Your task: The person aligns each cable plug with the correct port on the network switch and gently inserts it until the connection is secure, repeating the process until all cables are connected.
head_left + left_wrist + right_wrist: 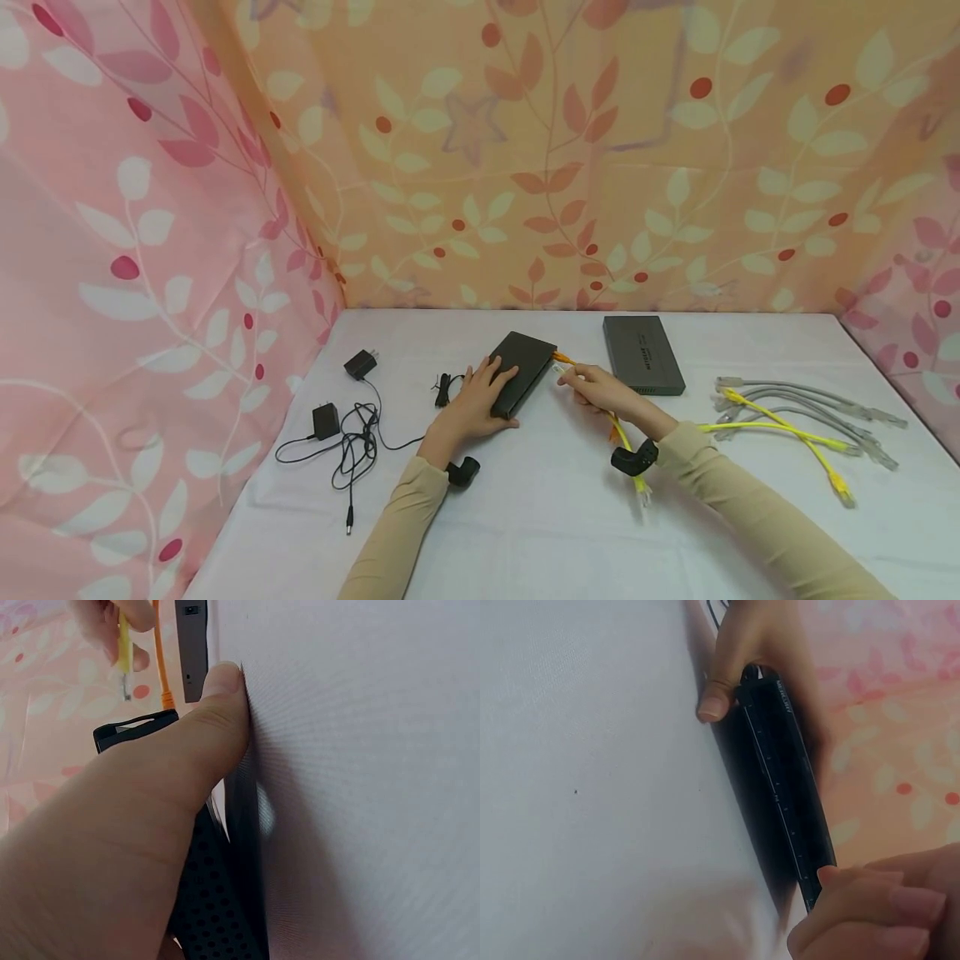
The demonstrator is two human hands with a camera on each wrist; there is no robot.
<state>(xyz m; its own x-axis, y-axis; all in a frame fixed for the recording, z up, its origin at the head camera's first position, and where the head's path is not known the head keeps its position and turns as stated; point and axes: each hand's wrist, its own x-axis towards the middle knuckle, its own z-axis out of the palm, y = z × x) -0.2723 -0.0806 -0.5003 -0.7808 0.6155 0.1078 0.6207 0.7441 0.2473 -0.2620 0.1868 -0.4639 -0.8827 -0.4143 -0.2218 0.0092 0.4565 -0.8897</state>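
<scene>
A black network switch [525, 367] with a row of ports along one side is in the middle of the table, tilted slightly. My left hand [480, 396] holds it, fingers spread over its top and thumb at its lower edge [221, 694]. An orange network cable [162, 667] is plugged in near the switch's far end. Close by, my right hand [600, 390] pinches a yellow network cable [624, 437] near its clear plug [126, 691], which is apart from the ports. In the right wrist view, the fingers [877, 915] hide the cable.
Behind my right hand lies a grey Netgear switch [643, 354]. Several grey cables [810, 404] and yellow cables [795, 429] are spread at the right. Two black power adapters [326, 421] with tangled cords [363, 437] lie at the left, and a bundled black cord [444, 390] beside the black switch.
</scene>
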